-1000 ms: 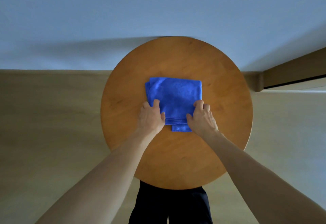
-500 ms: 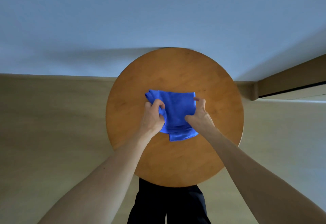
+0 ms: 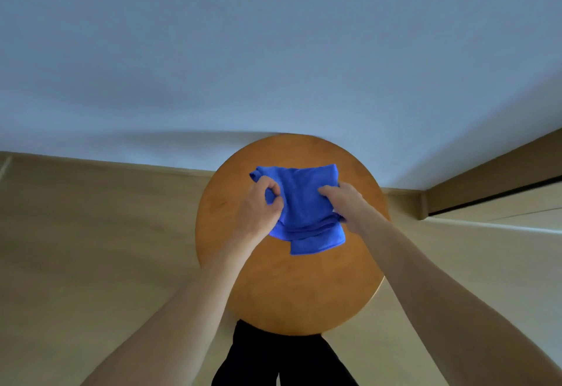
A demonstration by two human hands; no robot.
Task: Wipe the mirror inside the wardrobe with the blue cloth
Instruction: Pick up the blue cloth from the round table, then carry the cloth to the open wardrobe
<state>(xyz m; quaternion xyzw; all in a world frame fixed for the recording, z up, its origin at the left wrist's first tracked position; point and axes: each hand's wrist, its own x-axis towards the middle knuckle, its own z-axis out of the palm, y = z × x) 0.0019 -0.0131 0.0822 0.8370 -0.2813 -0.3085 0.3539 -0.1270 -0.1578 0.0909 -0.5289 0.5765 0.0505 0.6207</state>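
Both bare forearms reach toward 12 o'clock, left hand [image 3: 258,207] pinching the cloth [image 3: 304,203] with curled fingers, right hand [image 3: 345,203] seemingly gripping its 3 o'clock edge.

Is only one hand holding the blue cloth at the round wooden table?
No, both the left hand and the right hand grip the blue folded cloth.

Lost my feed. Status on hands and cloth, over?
Left hand and right hand both gripping blue cloth at round table. Mirror not in view. Nothing blocking hands.

Blue cloth [image 3: 304,203]: both side edges covered by left hand [image 3: 258,207] and right hand [image 3: 346,203]; contact with surface [image 3: 289,288] beneath them unclear. Forearms [image 3: 182,309], dark trousers [image 3: 282,358]: cut off at bottom edge.
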